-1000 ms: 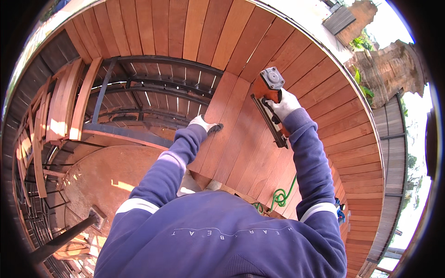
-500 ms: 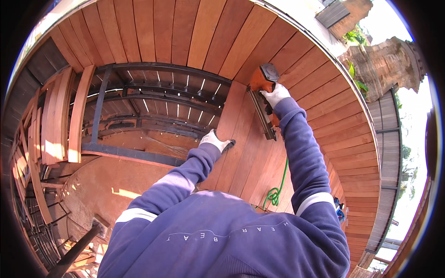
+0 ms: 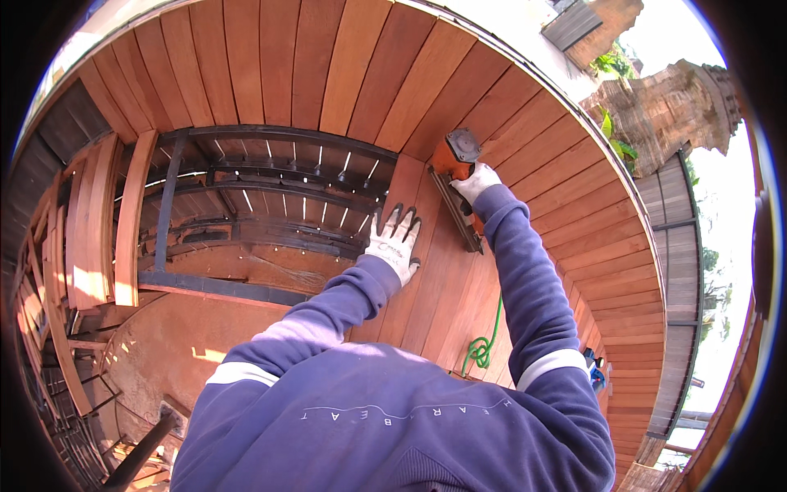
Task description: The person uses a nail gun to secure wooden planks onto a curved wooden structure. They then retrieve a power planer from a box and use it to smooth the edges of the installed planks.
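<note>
I see my left hand [image 3: 395, 244], in a white glove with dark fingertips, lying open with fingers spread on the edge plank [image 3: 385, 312] of a reddish-brown wooden section. My right hand [image 3: 477, 182], also gloved, grips an orange-and-black nail gun [image 3: 449, 156] with a grey top and a long magazine, held over the planks just right of and beyond my left hand. A green hose [image 3: 484, 351] lies coiled and trails below the gun. Left of my left hand, black metal framing [image 3: 287, 197] shows, with thin slits of light between the boards beneath it.
A curved band of fitted boards [image 3: 311, 66] runs round the top and right. Loose planks [image 3: 102, 221] lean across the framing at left, above a rust-brown floor [image 3: 180, 336]. A dark post [image 3: 147, 451] stands lower left; a small blue tool [image 3: 595, 373] sits far right; weathered rock [image 3: 656, 107] lies outside.
My left hand has gone from gripping the plank's edge to lying flat with fingers spread. The nail gun has shifted slightly left in the picture, and the whole view has moved a little.
</note>
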Demonstrator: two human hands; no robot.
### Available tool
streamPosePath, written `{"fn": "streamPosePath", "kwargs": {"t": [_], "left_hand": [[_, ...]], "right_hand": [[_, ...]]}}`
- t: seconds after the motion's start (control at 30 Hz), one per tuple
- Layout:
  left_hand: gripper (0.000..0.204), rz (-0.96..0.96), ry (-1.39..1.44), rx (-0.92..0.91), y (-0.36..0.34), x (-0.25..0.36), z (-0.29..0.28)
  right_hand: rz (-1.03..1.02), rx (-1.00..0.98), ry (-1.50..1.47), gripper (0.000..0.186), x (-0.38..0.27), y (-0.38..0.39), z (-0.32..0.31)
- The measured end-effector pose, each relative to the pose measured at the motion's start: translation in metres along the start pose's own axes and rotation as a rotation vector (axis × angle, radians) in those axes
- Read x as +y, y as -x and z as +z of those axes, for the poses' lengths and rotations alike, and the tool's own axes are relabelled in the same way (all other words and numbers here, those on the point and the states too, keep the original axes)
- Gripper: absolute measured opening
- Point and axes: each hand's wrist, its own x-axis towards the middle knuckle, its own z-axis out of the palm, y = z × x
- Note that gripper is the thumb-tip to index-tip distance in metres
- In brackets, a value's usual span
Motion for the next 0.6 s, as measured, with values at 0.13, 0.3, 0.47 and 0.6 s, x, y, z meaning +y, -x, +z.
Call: {"fn": "streamPosePath", "kwargs": {"t": [0.13,0.3,0.47,0.6], "left_hand": [[0.082,0.014,-0.022,-0.172,-0.019,0.008,0.004],[0.082,0.030,-0.045,-0.132,-0.021,0.007,0.011],[0.082,0.063,-0.073,-0.179,-0.024,0.005,0.008],[0.083,0.076,-0.088,-0.139,-0.034,0.003,0.010]], "right_hand": [[0.005,-0.091,-0.036,0.045,0.004,-0.006,-0.001],[0.086,-0.184,-0.128,0.044,0.005,-0.008,-0.019],[-0.037,0.015,0.069,0.038,0.019,0.001,-0.019],[-0.069,-0.016,0.042,0.040,0.022,0.002,-0.017]]}}
